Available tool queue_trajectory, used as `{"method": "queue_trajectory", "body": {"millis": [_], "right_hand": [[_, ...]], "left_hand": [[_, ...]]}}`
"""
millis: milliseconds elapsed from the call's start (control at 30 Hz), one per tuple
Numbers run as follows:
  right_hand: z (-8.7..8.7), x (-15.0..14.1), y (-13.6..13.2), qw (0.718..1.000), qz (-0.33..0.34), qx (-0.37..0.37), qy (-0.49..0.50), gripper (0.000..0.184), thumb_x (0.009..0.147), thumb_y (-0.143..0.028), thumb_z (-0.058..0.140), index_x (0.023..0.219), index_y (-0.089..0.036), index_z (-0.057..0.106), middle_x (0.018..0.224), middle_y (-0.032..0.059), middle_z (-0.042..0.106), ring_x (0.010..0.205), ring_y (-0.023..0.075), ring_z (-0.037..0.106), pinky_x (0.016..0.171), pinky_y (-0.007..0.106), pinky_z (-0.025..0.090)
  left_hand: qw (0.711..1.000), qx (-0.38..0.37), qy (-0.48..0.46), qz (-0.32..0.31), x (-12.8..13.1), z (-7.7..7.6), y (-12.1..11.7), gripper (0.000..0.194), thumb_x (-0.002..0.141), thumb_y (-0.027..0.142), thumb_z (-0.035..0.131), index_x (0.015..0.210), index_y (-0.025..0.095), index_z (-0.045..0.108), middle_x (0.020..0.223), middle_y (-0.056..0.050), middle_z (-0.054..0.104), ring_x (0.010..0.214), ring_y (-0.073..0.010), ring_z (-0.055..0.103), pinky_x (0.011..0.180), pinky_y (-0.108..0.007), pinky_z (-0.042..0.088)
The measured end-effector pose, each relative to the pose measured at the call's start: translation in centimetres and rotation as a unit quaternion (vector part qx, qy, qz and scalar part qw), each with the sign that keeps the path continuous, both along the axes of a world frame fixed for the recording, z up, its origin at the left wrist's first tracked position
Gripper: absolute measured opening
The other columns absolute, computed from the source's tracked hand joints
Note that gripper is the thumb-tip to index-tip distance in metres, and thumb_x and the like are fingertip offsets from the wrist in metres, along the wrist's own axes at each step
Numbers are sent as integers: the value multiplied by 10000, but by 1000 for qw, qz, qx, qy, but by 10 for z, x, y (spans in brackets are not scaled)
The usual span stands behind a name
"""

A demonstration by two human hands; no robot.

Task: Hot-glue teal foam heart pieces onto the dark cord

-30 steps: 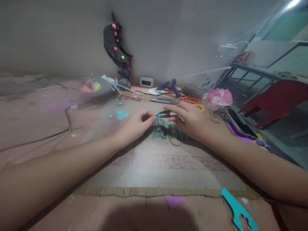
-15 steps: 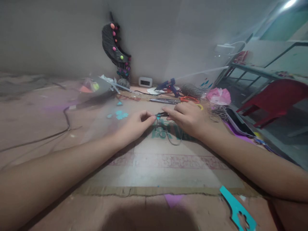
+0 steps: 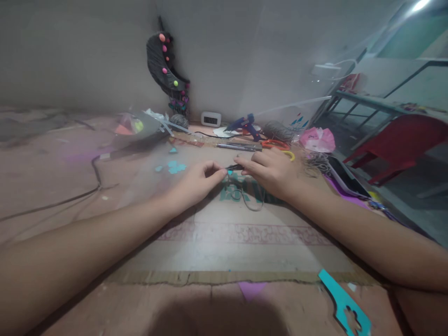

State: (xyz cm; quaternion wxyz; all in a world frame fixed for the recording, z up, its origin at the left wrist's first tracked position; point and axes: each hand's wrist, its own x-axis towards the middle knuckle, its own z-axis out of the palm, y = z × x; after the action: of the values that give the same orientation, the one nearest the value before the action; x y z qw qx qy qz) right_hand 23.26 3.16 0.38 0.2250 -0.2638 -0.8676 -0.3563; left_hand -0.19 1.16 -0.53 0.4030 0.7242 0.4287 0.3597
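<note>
My left hand point(image 3: 201, 181) is closed, thumb and forefinger pinched at one end of a small, narrow dark piece point(image 3: 235, 167). My right hand point(image 3: 275, 170) has its fingers closed on the other end; its exact kind is too small to make out. A tiny turquoise bit point(image 3: 230, 172) shows just under the piece, by the left fingertips. From there a grey yarn strand point(image 3: 252, 209) loops down onto the printed board point(image 3: 210, 256). Turquoise flower cutouts point(image 3: 176, 167) lie left of my left hand. Yellow-handled scissors point(image 3: 290, 155) lie partly hidden behind my right hand.
A blue glue gun point(image 3: 243, 122), orange-handled scissors point(image 3: 275, 143), pens point(image 3: 240, 146) and a white digital clock point(image 3: 211, 119) lie along the back. A phone point(image 3: 346, 176) is at the right. A cut turquoise sheet point(image 3: 345, 303) lies near the front edge; a cord point(image 3: 52, 205) runs left.
The dark piece between my fingertips has tilted slightly, and my right fingers have shifted a little. The view has moved slightly; everything else stays in place.
</note>
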Motion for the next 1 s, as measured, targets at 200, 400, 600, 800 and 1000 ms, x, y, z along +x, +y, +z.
{"method": "queue_trajectory", "body": {"millis": [200, 400, 600, 800, 1000], "right_hand": [[1, -1, 0, 999, 31, 22, 9, 310, 1005, -367, 492, 1125, -196, 721, 719, 31, 623, 677, 166, 459, 645, 319, 269], [0, -2, 0, 999, 29, 18, 12, 316, 1007, -376, 485, 1114, -197, 722, 719, 27, 628, 672, 163, 467, 647, 310, 277], [0, -1, 0, 1000, 16, 6, 5, 340, 1021, -378, 444, 1101, -205, 725, 706, 27, 621, 667, 163, 474, 651, 311, 286], [-3, 0, 1, 998, 7, -46, 48, 376, 1028, -395, 408, 1174, -191, 689, 736, 38, 604, 691, 171, 502, 647, 307, 307], [-4, -1, 3, 994, -4, -60, 95, 382, 1025, -397, 415, 1170, -170, 686, 765, 56, 626, 734, 178, 539, 663, 297, 352]], "left_hand": [[1000, 6, 3, 6, 1, 0, 0, 269, 867, 421, 546, 751, 184, 597, 739, -5, 614, 725, -169, 548, 716, -301, 414], [1000, 2, 5, 2, 1, 0, 0, 274, 868, 429, 546, 753, 184, 592, 726, 0, 608, 709, -164, 545, 710, -299, 415], [1000, 4, 4, 4, 1, 0, 0, 272, 875, 419, 546, 738, 188, 585, 719, 3, 597, 712, -164, 539, 708, -299, 405], [1000, 3, 2, -1, 0, -1, 1, 257, 884, 406, 539, 756, 188, 585, 726, 8, 587, 713, -160, 534, 710, -298, 399], [1000, -6, -2, 2, 0, -1, 0, 257, 890, 403, 535, 768, 182, 586, 732, 5, 590, 718, -158, 539, 710, -293, 404]]}}
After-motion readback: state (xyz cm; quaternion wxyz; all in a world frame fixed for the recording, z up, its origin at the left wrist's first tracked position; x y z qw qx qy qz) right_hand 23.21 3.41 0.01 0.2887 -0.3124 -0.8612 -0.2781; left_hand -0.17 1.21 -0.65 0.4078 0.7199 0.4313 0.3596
